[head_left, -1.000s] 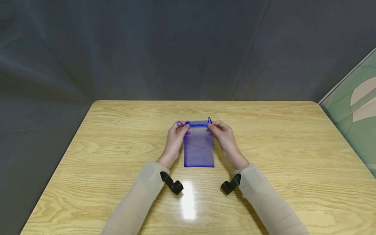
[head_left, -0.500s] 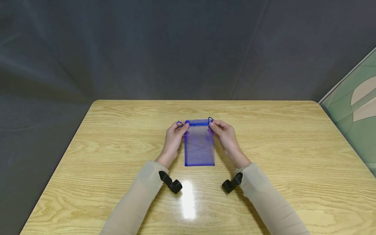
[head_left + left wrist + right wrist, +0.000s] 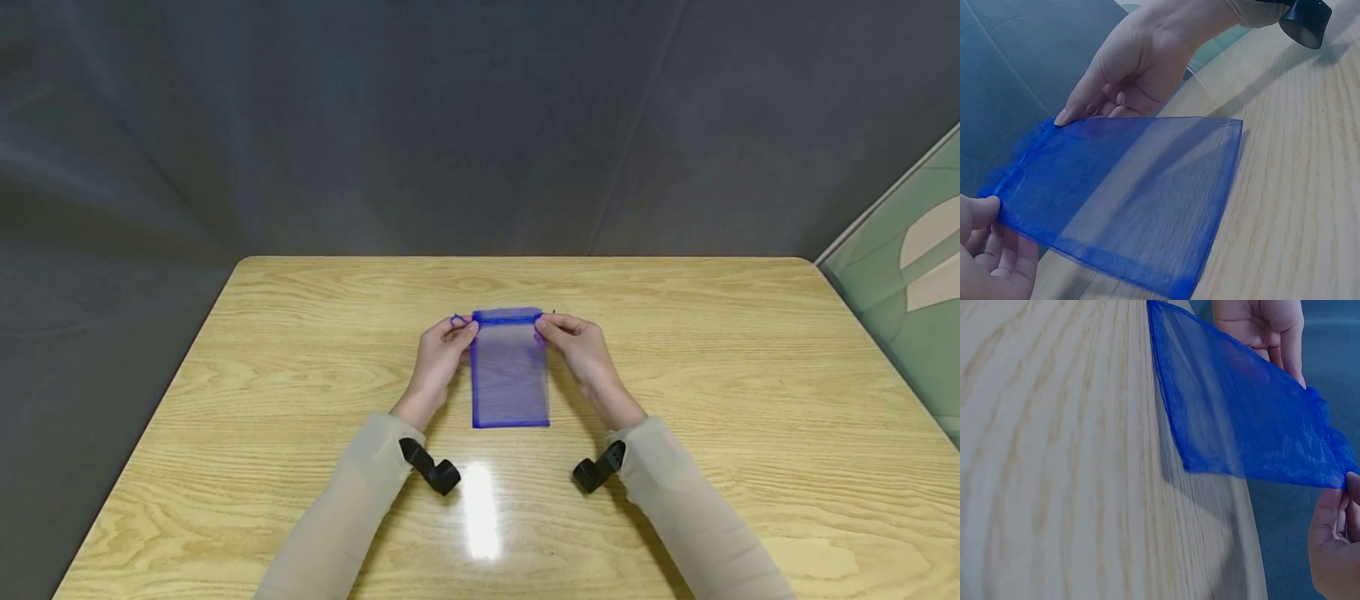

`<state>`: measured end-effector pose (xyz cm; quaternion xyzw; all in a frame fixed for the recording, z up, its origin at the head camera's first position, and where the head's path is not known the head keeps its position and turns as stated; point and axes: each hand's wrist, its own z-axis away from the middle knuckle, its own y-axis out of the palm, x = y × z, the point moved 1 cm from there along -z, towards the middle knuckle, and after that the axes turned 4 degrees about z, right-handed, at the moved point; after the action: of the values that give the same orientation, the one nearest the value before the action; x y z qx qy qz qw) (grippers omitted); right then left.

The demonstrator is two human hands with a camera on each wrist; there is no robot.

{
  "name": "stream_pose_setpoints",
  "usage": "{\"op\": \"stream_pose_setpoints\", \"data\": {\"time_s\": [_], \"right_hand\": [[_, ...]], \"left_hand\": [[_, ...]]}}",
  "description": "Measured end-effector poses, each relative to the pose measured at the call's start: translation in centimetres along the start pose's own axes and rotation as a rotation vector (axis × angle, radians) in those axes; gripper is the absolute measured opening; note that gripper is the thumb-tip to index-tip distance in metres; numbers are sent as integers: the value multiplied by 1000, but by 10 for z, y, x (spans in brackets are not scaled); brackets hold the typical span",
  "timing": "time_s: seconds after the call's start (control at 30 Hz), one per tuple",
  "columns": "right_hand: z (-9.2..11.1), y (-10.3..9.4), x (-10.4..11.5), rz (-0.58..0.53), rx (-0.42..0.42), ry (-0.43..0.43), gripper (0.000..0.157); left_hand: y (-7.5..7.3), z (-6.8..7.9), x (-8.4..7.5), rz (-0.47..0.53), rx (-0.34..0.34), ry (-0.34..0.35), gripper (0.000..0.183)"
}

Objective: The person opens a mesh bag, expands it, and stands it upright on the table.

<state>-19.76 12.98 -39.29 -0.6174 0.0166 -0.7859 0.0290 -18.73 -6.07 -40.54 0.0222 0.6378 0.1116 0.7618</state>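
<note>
Left hand (image 3: 437, 358) and right hand (image 3: 585, 354), seen from the head, each pinch one upper corner of a sheer blue drawstring bag (image 3: 512, 383) between thumb and fingers. It is spread flat between them over the middle of the wood-grained surface (image 3: 300, 375), mouth end toward the far edge. A small loop of cord (image 3: 456, 320) sticks out by the left hand's fingers. Black wrist cameras (image 3: 431, 468) sit at both sleeves (image 3: 341, 508). From the left wrist, the left thumb presses the gathered end, the right hand grips the opposite corner, and wood shows through the mesh. From the right wrist, the bag slants between both hands, casting a shadow; whether its bottom edge touches the surface I cannot tell.
</note>
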Motion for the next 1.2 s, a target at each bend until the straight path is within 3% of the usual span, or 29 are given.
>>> {"op": "stream_pose_setpoints", "data": {"time_s": [0.2, 0.43, 0.67, 0.77, 0.9, 1.2], "right_hand": [[1, -1, -1, 10, 8, 5, 29], [2, -1, 1, -70, 32, -35, 7], [0, -2, 1, -11, 23, -7, 26], [-1, -2, 0, 14, 16, 2, 23], [-1, -2, -1, -15, 22, -4, 6], [2, -1, 0, -171, 67, -52, 25]], "left_hand": [[0, 0, 1, 3, -8, 1, 17], [-1, 0, 2, 0, 6, 8, 18], [-3, 0, 1, -20, 34, 13, 18], [-3, 0, 1, -24, 30, 9, 19], [-2, -1, 0, -4, 27, 5, 15], [-2, 2, -2, 35, 35, -32, 5]]}}
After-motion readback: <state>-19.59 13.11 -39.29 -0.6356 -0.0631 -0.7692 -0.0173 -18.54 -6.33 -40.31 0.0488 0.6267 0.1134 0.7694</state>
